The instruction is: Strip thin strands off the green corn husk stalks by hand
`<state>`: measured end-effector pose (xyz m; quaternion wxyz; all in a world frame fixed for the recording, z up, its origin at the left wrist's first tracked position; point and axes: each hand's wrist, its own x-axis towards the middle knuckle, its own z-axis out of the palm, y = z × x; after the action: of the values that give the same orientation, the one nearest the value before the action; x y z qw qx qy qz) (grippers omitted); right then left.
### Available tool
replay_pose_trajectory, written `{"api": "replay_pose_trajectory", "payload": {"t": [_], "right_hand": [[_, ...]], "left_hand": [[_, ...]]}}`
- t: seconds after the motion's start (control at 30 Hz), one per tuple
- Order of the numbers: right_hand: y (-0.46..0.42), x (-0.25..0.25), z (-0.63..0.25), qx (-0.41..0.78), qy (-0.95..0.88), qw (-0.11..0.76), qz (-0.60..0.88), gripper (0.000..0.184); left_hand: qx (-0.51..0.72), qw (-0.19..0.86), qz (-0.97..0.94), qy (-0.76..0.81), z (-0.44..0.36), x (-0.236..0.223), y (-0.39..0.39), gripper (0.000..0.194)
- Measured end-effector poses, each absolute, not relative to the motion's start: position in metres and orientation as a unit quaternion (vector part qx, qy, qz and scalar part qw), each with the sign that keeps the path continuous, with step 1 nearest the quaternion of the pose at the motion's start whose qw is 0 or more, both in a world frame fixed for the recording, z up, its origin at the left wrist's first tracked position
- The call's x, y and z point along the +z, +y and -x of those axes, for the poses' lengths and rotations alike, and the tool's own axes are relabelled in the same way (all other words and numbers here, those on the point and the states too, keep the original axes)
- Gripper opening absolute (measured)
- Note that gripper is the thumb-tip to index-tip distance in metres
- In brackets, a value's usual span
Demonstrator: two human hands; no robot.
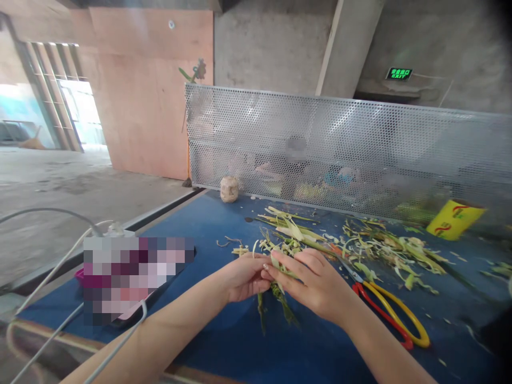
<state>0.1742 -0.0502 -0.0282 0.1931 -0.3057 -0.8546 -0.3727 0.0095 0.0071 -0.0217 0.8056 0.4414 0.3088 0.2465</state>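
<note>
My left hand [247,277] is closed over the middle of the blue table, its thumb and fingers pinching a pale green leaf strip [277,262]. Close against it, my right hand [312,280] also grips the strip, with its fingers bent over the left fingertips. Part of the strip is hidden behind the fingers. Green sprigs [283,303] stick out below both hands; whether they are held or lie on the table, I cannot tell. Just behind the hands is a heap of leaf and stem pieces [290,246]. Scissors [386,309] with red and yellow handles lie beside my right forearm.
Leaf scraps [396,250] are scattered over the right of the blue table [224,341]. A yellow roll [455,220] and a pale twine-like ball [229,190] stand near the perforated metal screen [340,144]. Cables [60,266] run along the left edge beside a blurred-out patch.
</note>
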Motion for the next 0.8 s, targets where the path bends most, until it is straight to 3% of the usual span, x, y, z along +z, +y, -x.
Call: {"api": "replay_pose_trajectory", "payload": {"t": [0.4, 0.6, 0.8], "right_hand": [[-0.0517, -0.0308, -0.1777, -0.243, -0.854, 0.322, 0.33, 0.031], [-0.05, -0.0313, -0.1799, -0.244, -0.816, 0.395, 0.345, 0.032], [-0.0506, -0.0309, -0.179, -0.25, -0.793, 0.428, 0.355, 0.028]], "left_hand": [[0.25, 0.818, -0.424, 0.297, -0.0078, -0.0166, 0.0057, 0.004], [0.24, 0.832, -0.428, 0.259, -0.0075, -0.0156, 0.0049, 0.021], [0.267, 0.847, -0.406, 0.216, -0.0063, -0.0163, 0.0059, 0.022]]}}
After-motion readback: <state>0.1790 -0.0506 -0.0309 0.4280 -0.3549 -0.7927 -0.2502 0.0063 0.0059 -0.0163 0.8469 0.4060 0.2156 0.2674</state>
